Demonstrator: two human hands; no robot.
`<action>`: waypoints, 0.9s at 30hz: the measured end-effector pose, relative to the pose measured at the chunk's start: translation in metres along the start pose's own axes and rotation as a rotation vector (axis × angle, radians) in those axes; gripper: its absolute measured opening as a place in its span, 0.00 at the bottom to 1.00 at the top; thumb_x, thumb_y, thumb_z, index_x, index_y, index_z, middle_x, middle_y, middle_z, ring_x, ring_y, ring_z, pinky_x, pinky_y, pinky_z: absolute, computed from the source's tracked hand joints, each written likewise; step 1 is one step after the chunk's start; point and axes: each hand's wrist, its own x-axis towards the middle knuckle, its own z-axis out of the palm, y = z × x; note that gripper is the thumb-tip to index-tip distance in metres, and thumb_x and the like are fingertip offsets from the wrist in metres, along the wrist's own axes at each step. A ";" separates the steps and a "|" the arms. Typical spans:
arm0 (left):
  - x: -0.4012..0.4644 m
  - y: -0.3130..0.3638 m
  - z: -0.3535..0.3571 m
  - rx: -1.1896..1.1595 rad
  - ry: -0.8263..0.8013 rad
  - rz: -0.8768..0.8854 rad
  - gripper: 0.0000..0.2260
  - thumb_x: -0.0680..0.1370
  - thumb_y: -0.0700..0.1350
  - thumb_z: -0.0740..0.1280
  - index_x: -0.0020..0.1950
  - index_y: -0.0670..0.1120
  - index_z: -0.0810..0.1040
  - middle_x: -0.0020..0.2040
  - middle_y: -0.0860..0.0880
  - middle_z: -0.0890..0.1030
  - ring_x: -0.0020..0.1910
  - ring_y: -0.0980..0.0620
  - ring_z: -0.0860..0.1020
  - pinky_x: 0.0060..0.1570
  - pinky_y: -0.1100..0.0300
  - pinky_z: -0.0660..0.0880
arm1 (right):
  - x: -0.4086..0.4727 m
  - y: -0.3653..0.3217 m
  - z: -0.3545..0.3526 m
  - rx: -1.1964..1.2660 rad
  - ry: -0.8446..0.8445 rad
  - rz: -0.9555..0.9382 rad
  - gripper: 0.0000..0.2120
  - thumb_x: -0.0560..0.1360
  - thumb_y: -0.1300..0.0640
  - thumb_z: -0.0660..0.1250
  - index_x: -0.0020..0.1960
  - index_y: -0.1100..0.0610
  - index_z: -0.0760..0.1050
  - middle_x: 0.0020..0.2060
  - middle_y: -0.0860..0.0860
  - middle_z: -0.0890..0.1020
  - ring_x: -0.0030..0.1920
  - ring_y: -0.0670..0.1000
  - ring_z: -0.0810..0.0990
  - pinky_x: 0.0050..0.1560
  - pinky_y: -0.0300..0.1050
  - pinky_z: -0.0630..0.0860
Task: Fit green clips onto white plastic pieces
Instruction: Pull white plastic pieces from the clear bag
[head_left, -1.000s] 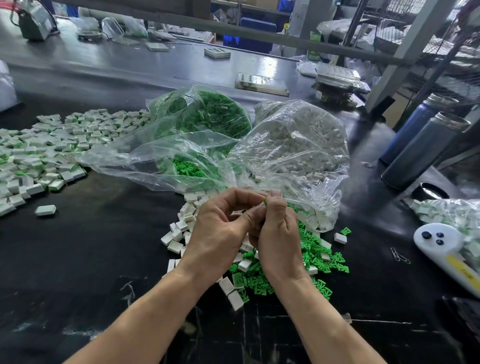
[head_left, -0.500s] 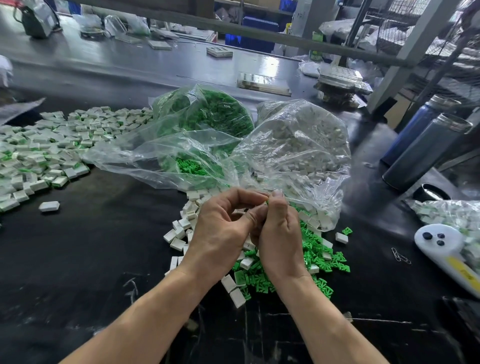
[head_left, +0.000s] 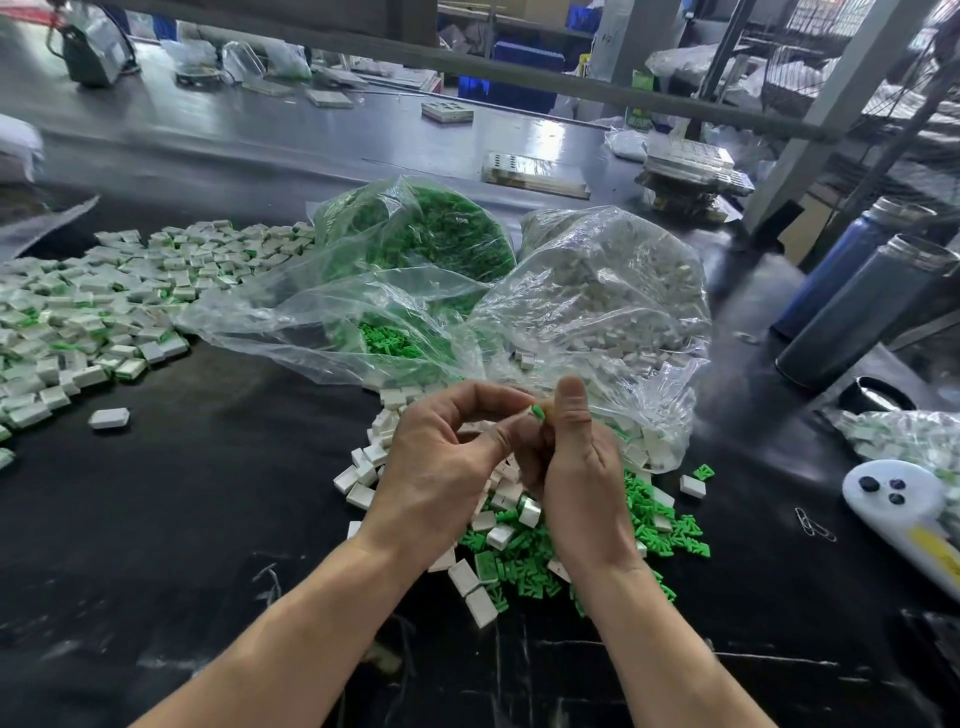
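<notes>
Both hands are raised together above the table (head_left: 156, 519), fingertips meeting over the loose stock. The left hand (head_left: 441, 467) has its fingers curled and its thumb and forefinger closed toward a small piece at the meeting point. The right hand (head_left: 576, 478) is also curled, thumb upright, pressing against the same piece from the other side. Between the two thumbs a green clip (head_left: 537, 413) shows as a short tip only; the white piece it goes into is hidden inside the grip, so seating depth cannot be told.

Governing relation: the clip lies directly between the hands, at the fingertips, neither hand clearly nearer. Its visible end points up and away from the person, which suggests the long axis runs roughly along the thumbs. In my judgement the step in hand is the press-in, and the force must follow that axis; a sideways push would likely skew the clip.

Supply lies directly beneath and beyond the hands: loose white pieces (head_left: 363, 478) to the left side, loose green clips (head_left: 660, 525) to the right side, both touching and intermixed at the centre. Behind them sit a bag of clips (head_left: 415, 234) and a bag of white pieces (head_left: 613, 280), mouths open toward the person. A spread of assembled pieces (head_left: 104, 301) lies well apart to the far left, on the left hand's side, the likely drop zone.
</notes>
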 end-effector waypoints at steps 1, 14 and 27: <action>0.001 0.001 -0.002 0.056 0.033 0.000 0.04 0.75 0.43 0.77 0.49 0.49 0.86 0.49 0.51 0.87 0.51 0.54 0.85 0.53 0.59 0.80 | 0.001 0.002 -0.004 -0.041 0.022 -0.010 0.31 0.85 0.36 0.49 0.42 0.52 0.83 0.26 0.43 0.74 0.27 0.42 0.71 0.28 0.35 0.67; 0.035 0.013 -0.120 1.006 0.400 -0.307 0.06 0.77 0.48 0.76 0.42 0.55 0.81 0.43 0.54 0.84 0.43 0.52 0.80 0.47 0.55 0.74 | 0.009 0.010 -0.032 -0.527 -0.026 0.023 0.19 0.84 0.43 0.63 0.40 0.54 0.78 0.28 0.47 0.75 0.29 0.45 0.71 0.33 0.48 0.71; 0.034 0.012 -0.117 1.232 0.462 -0.226 0.08 0.79 0.54 0.72 0.43 0.54 0.81 0.41 0.53 0.81 0.41 0.49 0.79 0.41 0.55 0.74 | 0.011 0.005 -0.053 -0.663 -0.058 0.062 0.12 0.81 0.41 0.68 0.47 0.47 0.84 0.35 0.43 0.81 0.39 0.43 0.79 0.42 0.43 0.75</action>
